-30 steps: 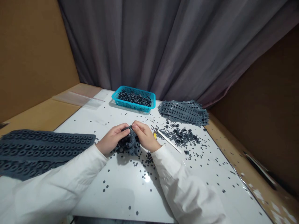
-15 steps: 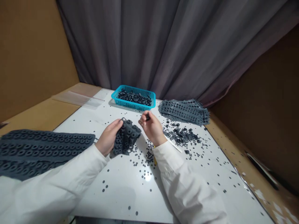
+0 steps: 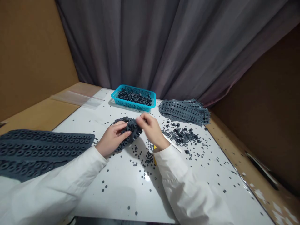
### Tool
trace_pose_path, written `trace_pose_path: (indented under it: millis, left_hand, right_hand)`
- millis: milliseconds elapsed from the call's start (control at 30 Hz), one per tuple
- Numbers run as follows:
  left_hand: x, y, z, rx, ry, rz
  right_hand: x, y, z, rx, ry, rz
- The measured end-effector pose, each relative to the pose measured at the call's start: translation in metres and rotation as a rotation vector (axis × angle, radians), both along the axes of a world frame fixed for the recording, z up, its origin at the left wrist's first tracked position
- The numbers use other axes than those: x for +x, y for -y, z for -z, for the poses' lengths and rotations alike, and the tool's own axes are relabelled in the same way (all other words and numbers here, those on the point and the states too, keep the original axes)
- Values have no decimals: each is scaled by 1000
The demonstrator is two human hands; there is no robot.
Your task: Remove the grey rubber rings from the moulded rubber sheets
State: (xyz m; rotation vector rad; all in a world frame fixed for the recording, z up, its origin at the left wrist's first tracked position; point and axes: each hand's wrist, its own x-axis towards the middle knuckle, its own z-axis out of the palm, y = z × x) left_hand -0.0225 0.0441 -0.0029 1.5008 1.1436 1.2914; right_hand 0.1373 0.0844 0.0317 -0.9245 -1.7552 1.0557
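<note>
A dark grey moulded rubber sheet (image 3: 131,136), covered in raised ring-shaped knobs, is bent into a curl above the table. My left hand (image 3: 114,137) is closed around its left side, thumb across the front. At its upper right edge, the thumb and fingers of my right hand (image 3: 150,127) pinch together on the sheet; whether a small loose piece is also between them is hidden. Below the hands, small dark discs (image 3: 148,157) lie scattered over the white table (image 3: 112,197).
A blue basket (image 3: 133,104) of small black pieces stands at the back. Perforated grey sheets (image 3: 185,111) are stacked behind a pile of dark bits (image 3: 184,136). More knobbed sheets (image 3: 47,147) lie left. A white strip (image 3: 173,144) and a yellow object (image 3: 155,159) sit near my right wrist.
My right hand pulled away from the sheet with a small dark piece in its fingers, then came back to the sheet's edge. My left hand kept hold while the sheet turned and curled.
</note>
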Motion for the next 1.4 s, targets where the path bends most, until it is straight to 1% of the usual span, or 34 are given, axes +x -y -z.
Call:
trace_pose_path:
  millis: [33,67,100,167,200,267,333,367,467,533,667,800,900,933,967,1000,1067,1100,1167,1233,1333,1400]
  left_hand:
    - [-1,0,1,16,-25,4]
    - [-1,0,2,16,-47,12]
    - [-2,0,2,9,-66,24]
    - [-4,0,2,-9,-90,78]
    - [-5,1,1,-23,-89,118]
    - [-5,2,-1,-73,-47,183]
    - [-3,3,-2,-129,18,198]
    - [-2,3,-2,-148,49,190]
    - [1,1,1,-169,133,146]
    - [3,-1,5,-181,176,119]
    - [8,-5,9,-213,252,104]
    - [9,-4,12,-227,290,134]
    - [10,0,17,-252,346,193]
    - [10,1,18,-263,359,216]
    - [11,1,19,-272,360,231]
    - [11,1,19,-276,350,228]
    - [12,0,16,-282,329,176]
    - [12,0,15,-290,325,155]
    - [11,0,10,-313,324,140]
    - [10,2,7,-321,305,149]
    - [8,5,3,-290,243,138]
    - [8,5,2,-261,211,133]
  right_hand:
    - [-2,4,0,153,145,-7]
    - [-2,7,0,265,276,-24]
    - [-1,9,0,332,381,-49]
    - [2,8,2,377,499,-114]
    - [3,7,3,385,514,-151]
    - [5,4,7,395,476,-223]
    - [2,3,13,390,368,-224]
    - [-1,2,17,373,301,-181]
    - [-13,3,29,256,90,69]
    - [-21,4,36,164,-14,204]
    - [-33,4,46,38,-138,329]
    - [-32,-3,53,-65,-245,458]
    - [-24,-14,56,-273,-407,563]
    - [-20,-17,55,-329,-464,562]
    - [-17,-19,53,-355,-512,529]
    - [-14,-21,50,-351,-553,467]
    - [-7,-23,39,-322,-641,321]
    - [-3,-24,33,-336,-696,258]
    - [5,-25,20,-423,-811,187]
    - [13,-27,11,-537,-903,149]
    - [19,-26,3,-667,-995,62]
    - [17,-23,0,-732,-1007,-1]
